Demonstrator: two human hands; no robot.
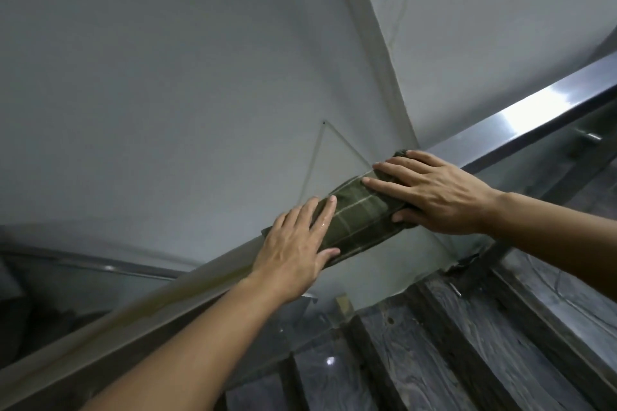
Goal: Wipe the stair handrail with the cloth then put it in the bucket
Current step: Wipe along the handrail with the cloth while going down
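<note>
A green checked cloth [359, 215] is draped over the metal stair handrail [521, 120], which runs diagonally from lower left to upper right. My left hand [297, 243] presses flat on the cloth's lower end, fingers together, thumb curled under the rail's near side. My right hand [437, 192] lies on the cloth's upper end, fingers spread, thumb tucked under the cloth's edge. Both hands hold the cloth against the rail. No bucket is in view.
A pale grey wall [167, 77] fills the space behind the rail. Dark marbled stair steps [434, 344] descend at the lower right behind a glass panel. A second rail [110, 267] shows at the lower left.
</note>
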